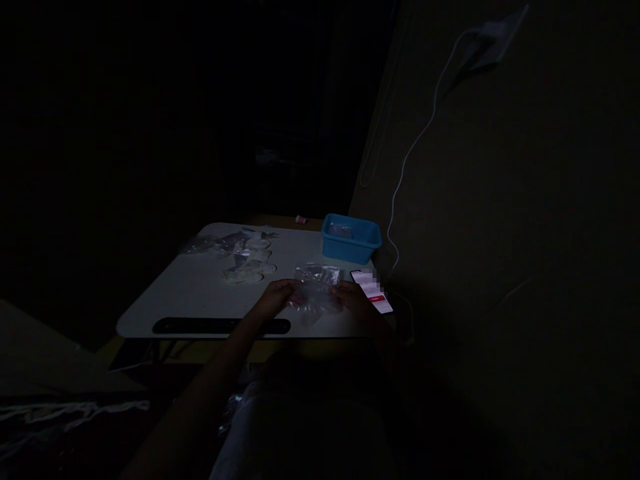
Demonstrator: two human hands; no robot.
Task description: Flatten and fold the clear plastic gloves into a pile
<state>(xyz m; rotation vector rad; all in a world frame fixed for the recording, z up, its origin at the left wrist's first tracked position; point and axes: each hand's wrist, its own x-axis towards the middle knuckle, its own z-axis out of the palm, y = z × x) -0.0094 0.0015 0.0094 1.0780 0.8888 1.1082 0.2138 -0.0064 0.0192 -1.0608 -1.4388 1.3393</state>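
The room is very dark. My left hand [277, 295] and my right hand [351, 297] both grip a crumpled clear plastic bag [316, 292] over the near part of a small white lap table [200, 287]. Each hand pinches one side of the bag. A lit phone [373, 291] lies just right of my right hand.
A pile of clear plastic bags [245, 253] lies at the table's far left. A blue plastic tub [350, 238] stands at the far right corner. A white cable [415, 147] runs down the wall on the right from a socket [493, 37]. A small pink object [301, 219] lies beyond the table.
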